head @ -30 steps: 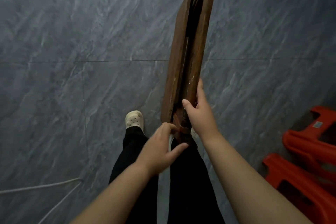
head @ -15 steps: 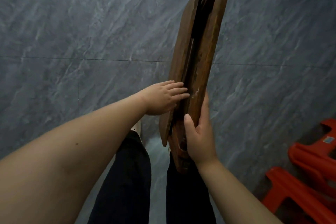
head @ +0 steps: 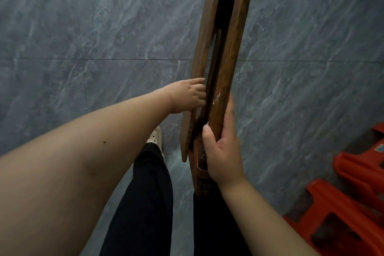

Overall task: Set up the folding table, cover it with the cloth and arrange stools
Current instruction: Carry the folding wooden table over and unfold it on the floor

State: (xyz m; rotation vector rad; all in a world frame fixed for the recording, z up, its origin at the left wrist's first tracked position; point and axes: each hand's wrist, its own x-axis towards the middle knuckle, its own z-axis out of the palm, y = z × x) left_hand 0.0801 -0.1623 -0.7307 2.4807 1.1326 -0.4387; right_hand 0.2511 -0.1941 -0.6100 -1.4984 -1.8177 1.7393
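Over a grey stone-tile floor (head: 83, 27): folded table (head: 239, 27) held on edge, running from just in front of the legs (head: 145, 193) up out of the top of the view. It has two dark-wood leaves with a narrow gap between them and dark frame parts inside the gap.

Left hand (head: 187, 95) grasps the left leaf (head: 202, 54) towards the near end. Its fingers hook over the edge into the gap, tips hidden. Right hand (head: 223, 151) is lower, wrapped round the right leaf (head: 227, 72), thumb on the gap side, fingers behind the board.

Cannot tell whether the table touches the floor; its far end is cut off.

Around:
- Two red stools (head: 353, 174) at lower right, one beyond the other, well apart from the table, both cut by the frame edge.
- Legs in black trousers directly below the table's near end.
- One pale perforated shoe (head: 154, 137) shows just left of that end.
- A grout line (head: 124, 59) crosses the floor behind the table.
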